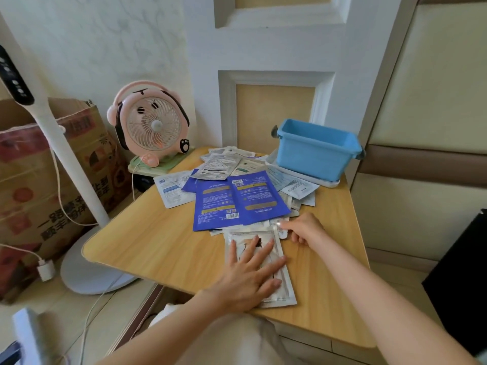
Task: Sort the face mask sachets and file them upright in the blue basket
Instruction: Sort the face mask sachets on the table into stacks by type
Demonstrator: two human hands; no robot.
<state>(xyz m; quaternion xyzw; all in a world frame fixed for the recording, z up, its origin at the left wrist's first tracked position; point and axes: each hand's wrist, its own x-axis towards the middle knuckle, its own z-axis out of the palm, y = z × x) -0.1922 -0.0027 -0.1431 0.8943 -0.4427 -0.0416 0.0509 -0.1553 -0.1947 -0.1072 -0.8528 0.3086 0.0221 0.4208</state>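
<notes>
A heap of face mask sachets lies in the middle of the wooden table [147, 248]: two dark blue sachets [237, 201] on top, with several white and silver ones [216, 164] spread behind and beside them. A white sachet [284, 283] lies flat near the table's front edge. My left hand [250, 275] rests on it, palm down, fingers spread. My right hand [305, 229] sits at the heap's near right edge, fingers curled, its fingertips touching the corner of a silver sachet [276, 222]. The blue basket [316, 151] stands at the back right and looks empty.
The basket sits on a white tray [332, 183]. A pink desk fan [152, 125] stands at the back left corner. A white floor lamp pole [68, 156] and cardboard boxes [39, 180] are left of the table. A wall panel rises behind.
</notes>
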